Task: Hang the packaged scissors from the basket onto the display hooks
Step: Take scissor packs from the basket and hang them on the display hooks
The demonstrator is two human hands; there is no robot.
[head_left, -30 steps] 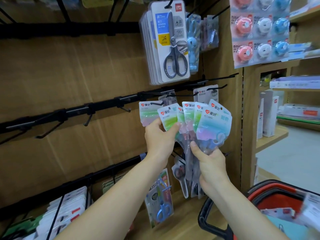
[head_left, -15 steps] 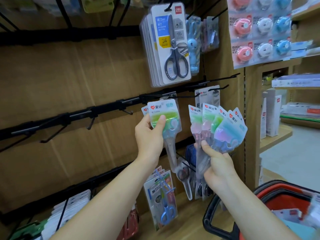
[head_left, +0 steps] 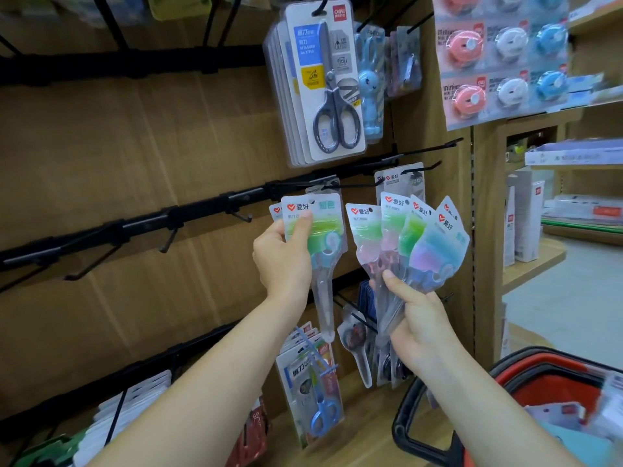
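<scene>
Drawn away from the fan since a second ago, the left hand (head_left: pixel 283 261) holds one green scissors packet (head_left: pixel 317 230) upright at frame centre, thumb pressed across its face, its top just below a black display hook (head_left: pixel 350 185). Right of centre, the right hand (head_left: pixel 418 318) grips the remaining fanned packets (head_left: pixel 414 244) by their lower ends, above the red basket (head_left: pixel 553 394) in the lower right corner.

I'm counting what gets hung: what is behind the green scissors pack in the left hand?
Behind the green scissors pack, gripped by the left hand, the corner of a second pack peeks out at its left edge. The rest is covered, so its colour is unknown.
</scene>
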